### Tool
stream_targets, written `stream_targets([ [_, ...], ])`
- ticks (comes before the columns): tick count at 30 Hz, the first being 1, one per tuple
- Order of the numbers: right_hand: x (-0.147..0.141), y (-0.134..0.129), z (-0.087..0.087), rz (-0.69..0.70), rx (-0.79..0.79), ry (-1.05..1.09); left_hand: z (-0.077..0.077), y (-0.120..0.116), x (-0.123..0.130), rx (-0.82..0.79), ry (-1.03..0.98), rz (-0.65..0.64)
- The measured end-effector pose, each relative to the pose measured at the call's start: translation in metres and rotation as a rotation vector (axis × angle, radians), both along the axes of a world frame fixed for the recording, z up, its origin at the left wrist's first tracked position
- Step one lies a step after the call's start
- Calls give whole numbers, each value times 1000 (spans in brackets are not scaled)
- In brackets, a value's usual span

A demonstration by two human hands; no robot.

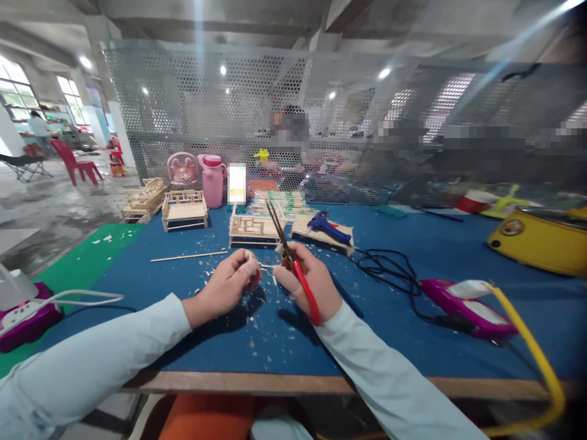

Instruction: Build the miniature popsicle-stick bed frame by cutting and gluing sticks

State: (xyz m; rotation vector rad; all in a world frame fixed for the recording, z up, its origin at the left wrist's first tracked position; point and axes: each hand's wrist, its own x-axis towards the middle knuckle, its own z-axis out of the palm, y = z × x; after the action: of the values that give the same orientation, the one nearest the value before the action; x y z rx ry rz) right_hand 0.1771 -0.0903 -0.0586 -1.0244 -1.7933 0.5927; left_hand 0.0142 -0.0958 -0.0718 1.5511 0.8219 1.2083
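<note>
Perforated screen [192, 116], standing beyond both hands; blue worktop [389, 342], extending beneath them. Far to the right of the right hand, a yellow container [536, 247]. Beyond and between the hands, a pale stick model [252, 232]; farther off, beyond the left hand, a second model [186, 212] and a pink flask [213, 188]. Right hand [314, 281]: closed around red-handled scissors [304, 290], blades pointing up and away. Left hand [227, 282]: thumb and fingertips together; whether they pinch anything, I cannot tell. Just beyond the right hand, a blue glue gun [329, 227] rests on a stick panel [300, 227]. Beyond the left hand, a thin rod [188, 256]; below and around both, pale scraps [252, 344].
</note>
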Motion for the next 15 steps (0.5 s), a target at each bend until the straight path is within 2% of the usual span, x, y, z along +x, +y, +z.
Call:
stream_targets([
  [6, 0, 0, 0, 66, 38, -258, -4, 1, -3, 147, 248, 48],
  [10, 0, -1, 4, 230, -28, -230, -1, -2, -3, 122, 173, 26],
  [15, 4, -1, 8, 350, -112, -135, 12, -4, -5, 101, 92, 22],
])
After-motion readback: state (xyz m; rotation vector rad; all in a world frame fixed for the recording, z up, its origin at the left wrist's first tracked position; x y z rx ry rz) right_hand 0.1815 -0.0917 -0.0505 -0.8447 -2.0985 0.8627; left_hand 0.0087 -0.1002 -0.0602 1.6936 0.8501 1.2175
